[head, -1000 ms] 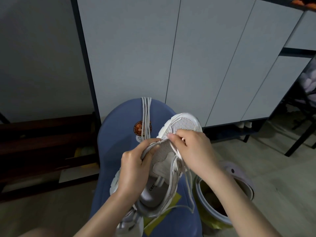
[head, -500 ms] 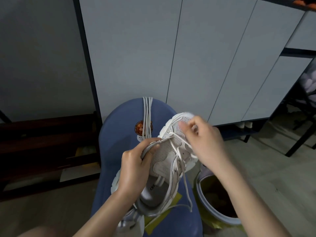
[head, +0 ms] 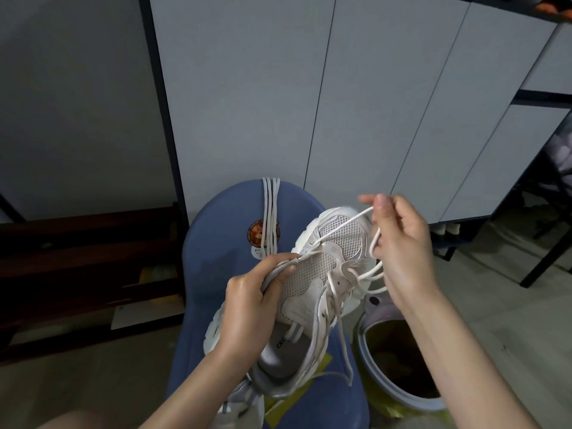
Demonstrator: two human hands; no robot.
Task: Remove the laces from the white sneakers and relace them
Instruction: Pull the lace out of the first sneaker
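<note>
White sneaker [head: 322, 292]: sitting at centre frame, toe pointing toward upper right, heel opening toward lower centre, resting over a blue chair seat [head: 216, 274]. Judging light, with soft mesh upper yielding under pressure and thick sole staying stiff; best gripping at the eyelet edge or sole sidewall, not the mesh.

Lace [head: 343, 226]: running taut from the toe-end eyelets up to the right of centre, looping down again beside the shoe's right edge; loose tail trailing toward lower centre. Judging thin, limp, slightly slippery; pinching near the tip giving best control for drawing through eyelets.

Right hand [head: 402, 249]: hovering at right of centre, just beyond the toe, thumb and forefinger pinching the lace, remaining fingers curling loosely around the hanging loop.

Left hand [head: 247, 305]: clamping the shoe's left eyelet edge at centre frame, thumb pressing on top, fingers wrapping under; fingertips mostly hidden behind the upper.

Second sneaker [head: 241, 407]: lying partly hidden under the first at lower centre.

Spare lace strands [head: 270, 215]: draping over the chair's far edge, upper centre, already free of any shoe.

Round sticker [head: 257, 235]: showing on the seat beside those strands.

Bin [head: 399, 363]: standing at lower right, near the chair.

Grey cabinet doors [head: 371, 103]: filling the upper frame.
</note>
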